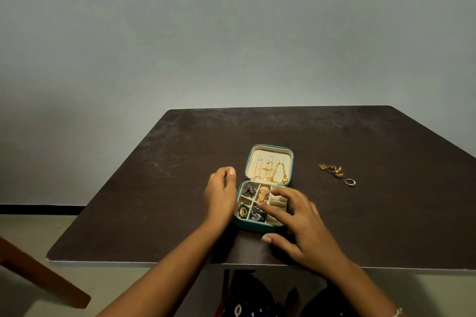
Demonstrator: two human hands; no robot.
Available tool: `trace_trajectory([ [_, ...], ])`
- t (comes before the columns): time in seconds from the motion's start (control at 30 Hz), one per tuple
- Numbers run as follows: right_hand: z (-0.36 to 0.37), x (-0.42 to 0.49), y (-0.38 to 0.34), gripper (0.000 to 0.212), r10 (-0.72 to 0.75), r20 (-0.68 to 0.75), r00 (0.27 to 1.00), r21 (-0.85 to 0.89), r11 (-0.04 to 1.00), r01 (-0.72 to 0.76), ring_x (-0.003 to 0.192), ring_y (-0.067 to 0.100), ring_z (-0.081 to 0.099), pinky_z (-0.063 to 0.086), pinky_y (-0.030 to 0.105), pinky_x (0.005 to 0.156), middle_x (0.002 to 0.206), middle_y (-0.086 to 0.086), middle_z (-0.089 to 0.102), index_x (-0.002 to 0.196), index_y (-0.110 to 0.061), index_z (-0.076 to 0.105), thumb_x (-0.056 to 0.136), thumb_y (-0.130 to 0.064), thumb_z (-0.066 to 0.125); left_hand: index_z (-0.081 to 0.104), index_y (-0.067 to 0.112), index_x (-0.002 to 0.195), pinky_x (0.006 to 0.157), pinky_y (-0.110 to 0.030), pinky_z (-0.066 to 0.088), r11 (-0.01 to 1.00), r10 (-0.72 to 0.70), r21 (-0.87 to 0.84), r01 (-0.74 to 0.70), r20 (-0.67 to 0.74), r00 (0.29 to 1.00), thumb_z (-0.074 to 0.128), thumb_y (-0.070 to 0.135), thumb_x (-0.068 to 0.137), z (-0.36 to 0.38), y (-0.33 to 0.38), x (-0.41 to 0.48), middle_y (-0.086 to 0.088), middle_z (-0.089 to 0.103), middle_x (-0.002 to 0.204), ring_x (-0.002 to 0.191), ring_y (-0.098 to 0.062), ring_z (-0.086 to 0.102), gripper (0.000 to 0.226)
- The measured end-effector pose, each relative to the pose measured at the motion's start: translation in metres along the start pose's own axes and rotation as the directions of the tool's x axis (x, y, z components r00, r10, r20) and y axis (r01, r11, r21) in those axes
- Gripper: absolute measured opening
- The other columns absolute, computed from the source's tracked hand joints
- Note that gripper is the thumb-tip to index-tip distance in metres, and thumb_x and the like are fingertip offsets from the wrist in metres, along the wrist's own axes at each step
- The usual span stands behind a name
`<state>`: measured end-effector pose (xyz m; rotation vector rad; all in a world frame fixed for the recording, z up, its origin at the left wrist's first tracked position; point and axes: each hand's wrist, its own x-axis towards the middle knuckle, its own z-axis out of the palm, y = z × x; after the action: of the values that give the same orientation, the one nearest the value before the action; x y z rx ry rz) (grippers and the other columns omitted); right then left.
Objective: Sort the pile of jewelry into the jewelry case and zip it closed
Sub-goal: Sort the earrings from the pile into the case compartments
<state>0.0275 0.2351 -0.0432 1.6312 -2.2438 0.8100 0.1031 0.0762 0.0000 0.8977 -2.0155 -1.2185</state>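
A small teal jewelry case lies open at the middle of the dark table. Its raised lid holds gold chains on hooks, and the base compartments hold silver and gold pieces. My left hand rests against the case's left side with its fingers loosely curled and nothing in them. Over the right part of the base, my right hand has straight fingers reaching onto the ring-roll section, thumb at the front edge. To the right lie several gold rings and one silver ring.
The dark table has its front edge just below my hands and a grey wall behind it. A brown wooden piece slants at the lower left, off the table.
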Motion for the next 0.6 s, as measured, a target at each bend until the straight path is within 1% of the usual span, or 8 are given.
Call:
trace_trajectory([
  [0.1,0.004,0.0,-0.002,0.056,-0.035,0.061,0.998,-0.147,0.988,0.044,0.129,0.019,0.029,0.03,0.035,0.096,0.139,0.003,0.035,0.13,-0.037,0.044,0.086,-0.069,0.029,0.048,0.013,0.13,0.104,-0.034,0.036,0.975,-0.07,-0.204,0.084,0.074,0.995,0.03,0.036,0.098,0.011,-0.003,-0.012,-0.007,0.05,0.133,0.123,-0.02,0.046,0.044],
  [0.17,0.004,0.0,-0.002,0.058,-0.034,0.08,0.996,-0.197,0.979,0.049,0.13,0.02,0.028,0.032,0.037,0.094,0.14,0.003,0.033,0.131,-0.037,0.042,0.086,-0.069,0.027,0.038,0.018,0.139,0.107,-0.038,0.035,0.95,-0.11,-0.278,0.143,0.132,0.985,0.025,0.049,0.094,0.017,-0.003,-0.02,-0.003,0.045,0.139,0.126,-0.018,0.045,0.056],
  [0.23,0.005,0.0,-0.002,0.059,-0.031,0.078,0.996,-0.2,0.979,0.046,0.129,0.02,0.029,0.033,0.037,0.094,0.14,0.003,0.033,0.133,-0.036,0.04,0.086,-0.069,0.026,0.041,0.027,0.135,0.104,-0.042,0.04,0.92,-0.135,-0.342,0.192,0.182,0.974,0.023,0.061,0.084,0.02,-0.005,-0.025,-0.002,0.052,0.132,0.119,-0.018,0.051,0.063],
  [0.3,0.004,-0.001,-0.003,0.06,-0.031,0.083,0.996,-0.208,0.977,0.048,0.126,0.019,0.032,0.036,0.036,0.092,0.139,0.004,0.035,0.134,-0.035,0.039,0.087,-0.068,0.024,0.051,0.036,0.115,0.099,-0.041,0.044,0.889,-0.128,-0.407,0.208,0.214,0.968,0.024,0.063,0.08,0.024,-0.005,-0.03,0.001,0.06,0.118,0.108,-0.016,0.058,0.052],
  [0.37,0.002,-0.001,-0.004,0.06,-0.018,0.105,0.994,-0.215,0.976,0.04,0.124,0.018,0.034,0.04,0.036,0.09,0.137,0.005,0.04,0.133,-0.035,0.04,0.087,-0.068,0.022,0.052,0.034,0.111,0.096,-0.043,0.047,0.888,-0.094,-0.423,0.183,0.223,0.97,0.026,0.064,0.077,0.027,-0.006,-0.033,0.0,0.064,0.111,0.104,-0.017,0.062,0.053],
  [0.47,0.002,-0.001,-0.004,0.063,0.005,0.149,0.989,-0.185,0.982,0.023,0.127,0.015,0.029,0.039,0.036,0.093,0.139,0.004,0.042,0.137,-0.035,0.035,0.086,-0.07,0.024,0.049,0.027,0.125,0.1,-0.043,0.044,0.909,-0.072,-0.39,0.149,0.206,0.976,0.027,0.073,0.079,0.03,-0.013,-0.034,0.001,0.061,0.12,0.112,-0.016,0.058,0.069],
  [0.53,0.0,-0.001,-0.002,0.07,0.014,0.16,0.987,-0.105,0.994,0.002,0.132,0.009,0.018,0.028,0.031,0.101,0.145,0.0,0.031,0.142,-0.037,0.022,0.083,-0.074,0.025,0.043,0.029,0.132,0.103,-0.043,0.041,0.937,-0.06,-0.326,0.123,0.196,0.979,0.026,0.083,0.072,0.031,-0.018,-0.034,0.002,0.054,0.131,0.12,-0.015,0.051,0.082],
  [0.6,-0.004,-0.002,0.003,0.076,0.043,0.189,0.981,-0.016,0.999,-0.04,0.133,-0.001,0.006,0.015,0.024,0.104,0.148,-0.009,0.019,0.143,-0.042,0.009,0.078,-0.079,0.02,0.04,0.029,0.135,0.107,-0.038,0.036,0.967,-0.007,-0.251,0.045,0.15,0.989,0.026,0.079,0.076,0.032,-0.019,-0.035,0.001,0.043,0.142,0.129,-0.013,0.042,0.078],
])
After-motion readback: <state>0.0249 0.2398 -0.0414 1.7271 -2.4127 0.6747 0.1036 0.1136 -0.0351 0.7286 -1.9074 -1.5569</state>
